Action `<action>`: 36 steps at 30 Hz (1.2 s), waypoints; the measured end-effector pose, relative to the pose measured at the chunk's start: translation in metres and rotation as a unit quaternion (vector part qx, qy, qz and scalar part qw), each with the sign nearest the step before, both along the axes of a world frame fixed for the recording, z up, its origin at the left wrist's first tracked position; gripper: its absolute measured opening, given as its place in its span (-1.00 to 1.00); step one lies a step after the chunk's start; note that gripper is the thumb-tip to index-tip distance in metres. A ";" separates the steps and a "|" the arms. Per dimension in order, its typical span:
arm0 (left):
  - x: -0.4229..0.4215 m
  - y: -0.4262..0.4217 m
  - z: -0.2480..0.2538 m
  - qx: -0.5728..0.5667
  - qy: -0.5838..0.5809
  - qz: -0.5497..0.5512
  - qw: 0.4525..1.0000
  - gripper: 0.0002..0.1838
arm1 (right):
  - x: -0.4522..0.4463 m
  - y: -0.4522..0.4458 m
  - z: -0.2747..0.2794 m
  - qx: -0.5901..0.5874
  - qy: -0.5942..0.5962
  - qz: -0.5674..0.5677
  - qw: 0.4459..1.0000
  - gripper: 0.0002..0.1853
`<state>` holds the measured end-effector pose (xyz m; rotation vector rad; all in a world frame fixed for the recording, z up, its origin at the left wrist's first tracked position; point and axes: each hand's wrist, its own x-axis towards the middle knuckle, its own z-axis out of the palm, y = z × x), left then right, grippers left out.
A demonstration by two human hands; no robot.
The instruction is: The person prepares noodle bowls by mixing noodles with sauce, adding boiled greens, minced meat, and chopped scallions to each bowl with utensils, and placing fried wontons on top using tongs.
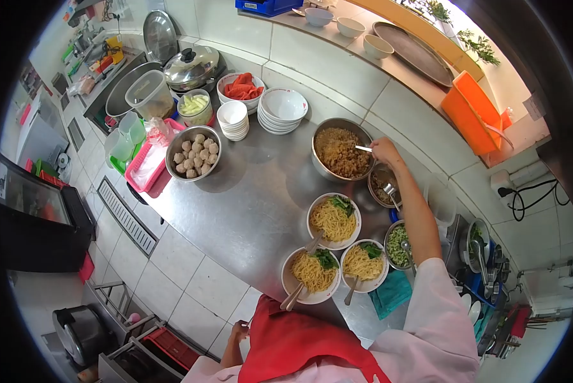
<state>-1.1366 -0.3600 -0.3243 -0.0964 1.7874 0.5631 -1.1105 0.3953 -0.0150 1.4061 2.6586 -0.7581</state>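
My right hand (385, 150) is closed on the handle of a metal spoon (364, 148), whose end is in a large metal bowl of brown minced topping (341, 152). My left hand (240, 330) hangs low beside the red apron (286, 345); its fingers are curled, and whether they hold anything is too small to tell. Three white bowls of noodles with greens, the back one (334, 221), the left one (311, 275) and the right one (364, 265), stand near the table's front edge with utensils in them.
Beside the mince are a smaller metal bowl (385, 186) and a bowl of chopped greens (399, 245). Farther left are a bowl of meatballs (195, 155), stacked white bowls (282, 110) and a pink tray (147, 163). A teal cloth (390, 292) lies at the right.
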 end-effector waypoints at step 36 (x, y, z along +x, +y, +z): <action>-0.046 0.062 0.002 0.038 0.022 0.047 0.998 -0.65 | 0.084 -0.133 -0.002 -0.100 0.315 -0.156 0.931 -0.87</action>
